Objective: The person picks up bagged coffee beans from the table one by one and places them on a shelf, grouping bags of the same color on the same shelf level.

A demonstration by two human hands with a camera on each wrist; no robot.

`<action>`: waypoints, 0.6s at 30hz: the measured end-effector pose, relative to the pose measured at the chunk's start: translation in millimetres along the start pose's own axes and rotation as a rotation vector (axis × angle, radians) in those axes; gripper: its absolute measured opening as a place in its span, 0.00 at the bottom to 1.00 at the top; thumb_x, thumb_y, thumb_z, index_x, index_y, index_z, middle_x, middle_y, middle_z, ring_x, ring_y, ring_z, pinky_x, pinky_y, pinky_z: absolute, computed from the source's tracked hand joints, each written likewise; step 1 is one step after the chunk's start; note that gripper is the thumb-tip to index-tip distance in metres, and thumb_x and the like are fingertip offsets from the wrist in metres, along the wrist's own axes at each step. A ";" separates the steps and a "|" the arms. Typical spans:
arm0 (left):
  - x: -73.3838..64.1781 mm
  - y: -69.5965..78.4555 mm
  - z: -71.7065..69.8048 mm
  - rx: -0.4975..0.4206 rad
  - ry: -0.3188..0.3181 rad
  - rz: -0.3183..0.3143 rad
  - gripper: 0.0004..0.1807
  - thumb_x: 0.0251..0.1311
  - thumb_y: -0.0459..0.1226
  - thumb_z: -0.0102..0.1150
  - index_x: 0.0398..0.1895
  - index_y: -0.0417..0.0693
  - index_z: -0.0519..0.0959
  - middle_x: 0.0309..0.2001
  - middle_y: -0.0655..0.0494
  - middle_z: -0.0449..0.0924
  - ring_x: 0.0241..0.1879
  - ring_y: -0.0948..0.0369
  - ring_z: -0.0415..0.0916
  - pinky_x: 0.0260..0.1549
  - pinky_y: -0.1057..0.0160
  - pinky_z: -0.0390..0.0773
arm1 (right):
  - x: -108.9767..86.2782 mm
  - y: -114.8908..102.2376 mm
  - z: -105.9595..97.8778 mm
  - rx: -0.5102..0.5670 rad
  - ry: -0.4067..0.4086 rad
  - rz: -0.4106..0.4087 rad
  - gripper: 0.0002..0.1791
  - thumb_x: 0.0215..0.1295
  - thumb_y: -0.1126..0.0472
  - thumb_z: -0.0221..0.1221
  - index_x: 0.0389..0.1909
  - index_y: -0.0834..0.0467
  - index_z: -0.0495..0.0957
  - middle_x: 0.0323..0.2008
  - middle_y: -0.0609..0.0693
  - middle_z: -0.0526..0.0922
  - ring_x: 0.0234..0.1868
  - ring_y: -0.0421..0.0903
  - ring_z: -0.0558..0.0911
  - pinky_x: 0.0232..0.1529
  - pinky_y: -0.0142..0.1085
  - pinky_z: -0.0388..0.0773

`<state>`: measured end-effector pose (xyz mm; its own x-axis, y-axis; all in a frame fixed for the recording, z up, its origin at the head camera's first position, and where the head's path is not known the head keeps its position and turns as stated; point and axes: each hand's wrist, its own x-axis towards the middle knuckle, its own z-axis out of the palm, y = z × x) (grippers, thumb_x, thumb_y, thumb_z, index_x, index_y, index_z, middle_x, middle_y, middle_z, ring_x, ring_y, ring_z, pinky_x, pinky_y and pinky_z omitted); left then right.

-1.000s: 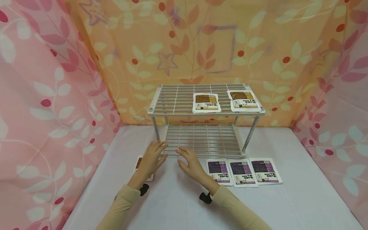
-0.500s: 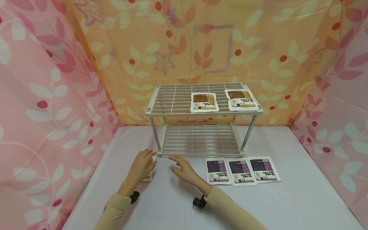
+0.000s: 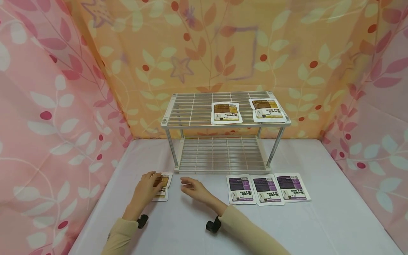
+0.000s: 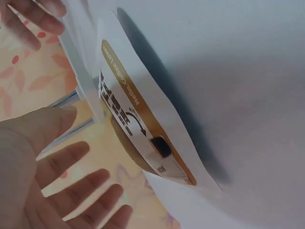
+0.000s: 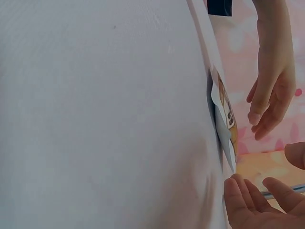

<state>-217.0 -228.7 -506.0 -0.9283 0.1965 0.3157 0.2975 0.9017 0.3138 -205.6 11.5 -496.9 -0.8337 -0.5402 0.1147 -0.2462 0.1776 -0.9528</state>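
Note:
A flat white packet with a brown label point(image 3: 164, 185) lies on the table at the left, in front of the rack. My left hand point(image 3: 144, 191) hovers over its left side, fingers relaxed, hiding part of it. In the left wrist view, the fingers of that hand point(image 4: 62, 186) are spread and apart from the packet point(image 4: 138, 109). My right hand point(image 3: 198, 191) is held to the right of the packet, fingers loosely bent, with nothing in it. In the right wrist view, this hand point(image 5: 257, 205) shows near the packet's end point(image 5: 225, 114).
A two-tier white wire rack point(image 3: 181, 109) stands at the back. Two brown-label packets, one nearer the middle point(image 3: 226, 113) and one at the right point(image 3: 267, 111), lie on its top tier. Three purple-label packets point(image 3: 241, 189) lie in a row before its right side. Patterned cloth surrounds the table.
Both hands have moved left and toward the person, away from the rack's front edge. More of the brown-label packet on the table shows now. The packets on the rack stay put.

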 end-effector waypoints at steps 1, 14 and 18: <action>-0.7 -0.8 -0.6 0.000 -0.010 -0.016 0.25 0.56 0.44 0.63 0.53 0.38 0.75 0.55 0.35 0.71 0.55 0.39 0.67 0.48 0.39 0.71 | 1.4 1.5 1.2 0.015 -0.009 0.006 0.23 0.67 0.67 0.51 0.61 0.70 0.64 0.56 0.71 0.70 0.54 0.62 0.75 0.52 0.42 0.76; -9.9 -3.4 -15.2 -0.008 -0.193 -0.214 0.31 0.60 0.46 0.57 0.59 0.31 0.67 0.51 0.28 0.70 0.49 0.35 0.68 0.41 0.38 0.73 | 28.8 43.2 21.4 0.072 -0.103 0.072 0.28 0.67 0.59 0.53 0.66 0.65 0.60 0.60 0.62 0.70 0.59 0.55 0.73 0.56 0.40 0.73; -10.7 -5.4 -13.1 -0.014 -0.235 -0.241 0.33 0.60 0.46 0.57 0.58 0.27 0.67 0.47 0.29 0.73 0.46 0.35 0.70 0.42 0.39 0.73 | 30.0 43.3 26.1 0.069 -0.113 0.053 0.28 0.67 0.61 0.53 0.65 0.65 0.60 0.59 0.64 0.71 0.58 0.56 0.73 0.56 0.38 0.73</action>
<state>-205.8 -240.6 -499.3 -0.9979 0.0632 0.0161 0.0647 0.9280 0.3669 -228.3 -18.5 -542.1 -0.7829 -0.6212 0.0350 -0.1655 0.1538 -0.9741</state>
